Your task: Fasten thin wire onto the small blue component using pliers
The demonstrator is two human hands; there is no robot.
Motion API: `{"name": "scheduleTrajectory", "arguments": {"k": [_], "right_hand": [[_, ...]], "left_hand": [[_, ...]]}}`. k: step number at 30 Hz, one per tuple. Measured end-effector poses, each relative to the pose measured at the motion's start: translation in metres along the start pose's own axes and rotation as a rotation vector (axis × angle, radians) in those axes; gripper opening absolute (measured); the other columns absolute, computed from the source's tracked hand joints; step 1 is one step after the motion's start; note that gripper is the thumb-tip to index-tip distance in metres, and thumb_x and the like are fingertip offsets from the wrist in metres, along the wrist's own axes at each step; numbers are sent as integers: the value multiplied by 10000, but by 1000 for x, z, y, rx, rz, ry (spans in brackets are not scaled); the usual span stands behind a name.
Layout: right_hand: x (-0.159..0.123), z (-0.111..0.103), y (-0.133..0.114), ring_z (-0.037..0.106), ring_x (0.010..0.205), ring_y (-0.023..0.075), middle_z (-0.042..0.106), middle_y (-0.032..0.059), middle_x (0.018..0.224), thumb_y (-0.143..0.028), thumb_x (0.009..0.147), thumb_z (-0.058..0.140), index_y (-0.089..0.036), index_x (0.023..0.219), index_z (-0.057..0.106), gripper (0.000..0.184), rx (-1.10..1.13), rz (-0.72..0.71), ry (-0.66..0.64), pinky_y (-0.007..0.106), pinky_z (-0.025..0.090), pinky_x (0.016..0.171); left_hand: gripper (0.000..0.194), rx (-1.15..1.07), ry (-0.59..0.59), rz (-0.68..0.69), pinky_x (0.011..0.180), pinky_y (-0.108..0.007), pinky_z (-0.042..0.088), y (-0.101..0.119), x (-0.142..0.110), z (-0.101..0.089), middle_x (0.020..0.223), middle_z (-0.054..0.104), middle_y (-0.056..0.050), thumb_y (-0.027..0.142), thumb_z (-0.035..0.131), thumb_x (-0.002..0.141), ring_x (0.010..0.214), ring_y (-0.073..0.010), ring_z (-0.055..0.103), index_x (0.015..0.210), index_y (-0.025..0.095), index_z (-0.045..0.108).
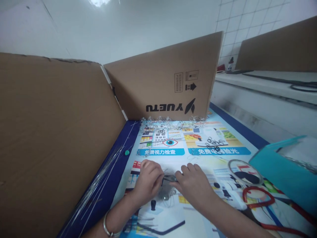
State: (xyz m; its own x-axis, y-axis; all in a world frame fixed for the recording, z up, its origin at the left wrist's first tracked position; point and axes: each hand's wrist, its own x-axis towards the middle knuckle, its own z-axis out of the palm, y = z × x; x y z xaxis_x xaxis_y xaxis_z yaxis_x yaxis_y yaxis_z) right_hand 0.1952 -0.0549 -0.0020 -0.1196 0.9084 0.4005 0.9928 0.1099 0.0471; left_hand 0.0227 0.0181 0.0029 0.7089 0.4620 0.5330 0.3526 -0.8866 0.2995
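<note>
My right hand (194,181) is closed round a pair of pliers (170,178), whose jaws point left toward my other hand. Facing it, my left hand (150,178) pinches a thin wire (163,174) at the pliers' tip; the wire's exact shape is too small to make out. Just below the pliers, a small shiny clump of wire (165,197) shows between the hands, blurred. A metal bangle (106,226) circles my left wrist.
Cardboard panels (163,79) stand at back and left. Bent wire pieces (160,124) line the back panel's foot. Long straight wires (99,186) lie left, near a green lump (127,152). Black loops (214,144), a clear ring (245,161), red cord (260,205) and teal box (282,175) occupy the right.
</note>
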Motion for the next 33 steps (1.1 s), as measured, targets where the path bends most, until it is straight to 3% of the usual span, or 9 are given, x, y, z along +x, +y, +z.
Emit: {"name": "scheduleTrajectory", "arguments": {"k": [7,12,26,33], "right_hand": [[1,-5,1,485,719,210,586,50,669,-408,736,589,-201,665,621,221,20,17,-51,326,237,630],[1,-10,1,494,734,218,591,63,687,-419,731,595,-190,685,628,236,40,26,-70,334,248,636],[1,-10,3,494,760,220,586,58,692,-461,721,592,-185,689,629,280,70,41,-62,331,264,656],[1,-14,5,512,761,217,599,64,705,-508,716,573,-169,706,635,345,134,88,-91,336,287,688]], "left_hand": [[132,127,5,63,705,-338,283,3,-1,-1,715,565,-19,128,458,805,712,-152,458,760,186,568],[160,142,-82,31,748,-349,290,6,3,-7,693,565,-21,116,412,821,718,-157,472,761,178,547],[149,258,-99,-8,659,-301,327,-4,-1,-6,696,618,-19,147,416,843,664,-164,533,807,189,554],[126,117,-166,-125,660,-271,369,-3,5,-18,758,638,-9,198,426,849,693,-157,553,818,200,549]]}}
